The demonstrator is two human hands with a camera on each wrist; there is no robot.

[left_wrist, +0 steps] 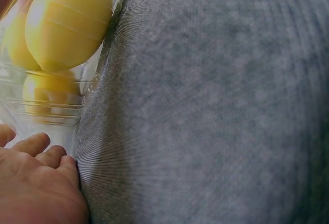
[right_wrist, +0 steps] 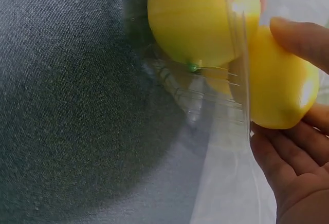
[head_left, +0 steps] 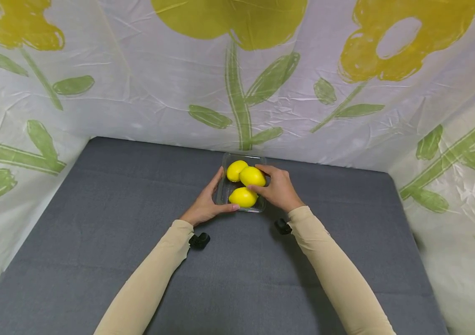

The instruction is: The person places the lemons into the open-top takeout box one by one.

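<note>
A clear plastic container point(head_left: 222, 193) with three yellow lemons stands near the table's far edge. My right hand point(head_left: 279, 187) grips one lemon point(right_wrist: 282, 88) between thumb and fingers, at the container's right rim. That lemon sits higher than the far-left lemon point(head_left: 236, 170) and the near lemon point(head_left: 243, 197). My left hand point(head_left: 205, 204) spreads around the container's near-left corner, fingers along the left wall and thumb at the near rim. In the left wrist view the left fingertips point(left_wrist: 37, 143) are at the clear wall, their contact hard to judge.
Dark grey cloth point(head_left: 157, 186) covers the table. A pale curtain point(head_left: 145, 102) printed with yellow flowers and green leaves hangs behind it and at both sides. Small black devices sit at the wrists, below beige sleeves point(head_left: 149, 279).
</note>
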